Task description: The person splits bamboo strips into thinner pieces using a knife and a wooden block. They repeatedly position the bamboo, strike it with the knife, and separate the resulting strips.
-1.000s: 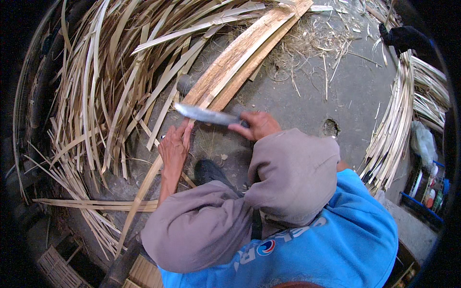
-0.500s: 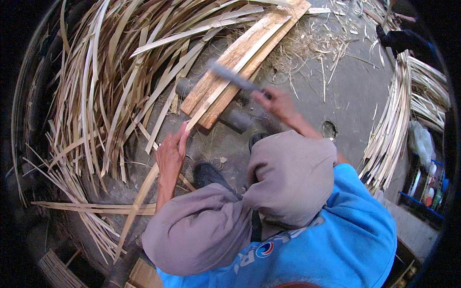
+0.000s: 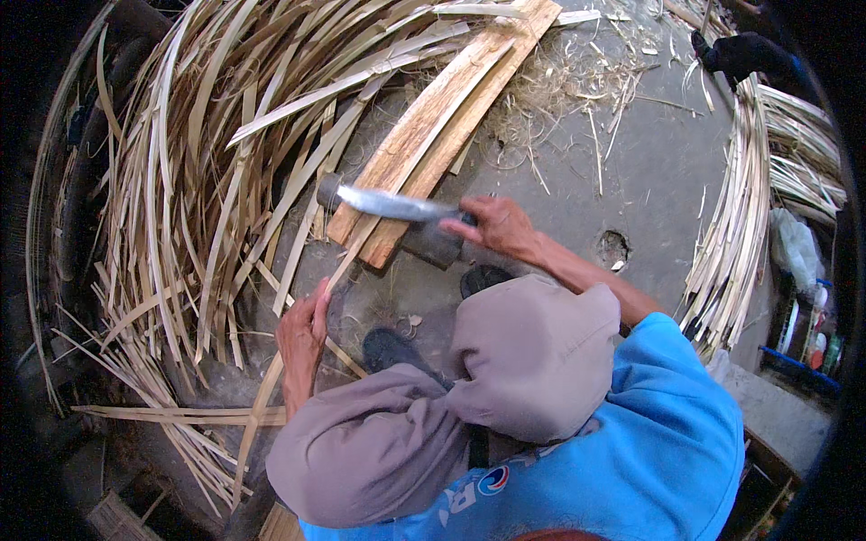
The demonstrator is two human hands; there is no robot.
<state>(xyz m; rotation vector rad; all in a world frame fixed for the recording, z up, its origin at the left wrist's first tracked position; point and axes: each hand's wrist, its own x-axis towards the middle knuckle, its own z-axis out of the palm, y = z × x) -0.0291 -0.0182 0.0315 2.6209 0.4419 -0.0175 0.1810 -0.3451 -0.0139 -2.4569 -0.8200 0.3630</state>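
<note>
My right hand [image 3: 494, 225] grips a large knife [image 3: 392, 205] by its dark handle. The blade lies crosswise over a thin bamboo strip [image 3: 417, 168] near the low end of a wooden board [image 3: 397, 149]. Between the fingers of my left hand [image 3: 303, 335] runs the strip's near part, just off the board's lower end. The strip stretches up along the board, and a long end hangs behind the hand toward the lower left. Short dark cylindrical supports stick out under the board's near end.
A big heap of bamboo strips [image 3: 207, 153] covers the left, with a smaller pile [image 3: 176, 433] below it. Fine shavings [image 3: 559, 99] litter the floor right of the board. A strip bundle [image 3: 735, 216] lies at the right, near another person's dark-clothed leg [image 3: 753, 63] and a plastic bag [image 3: 794, 248].
The knife has come down the board toward my left hand, its blade now nearer the board's lower end. My left hand sits slightly lower and farther left, still on the strip.
</note>
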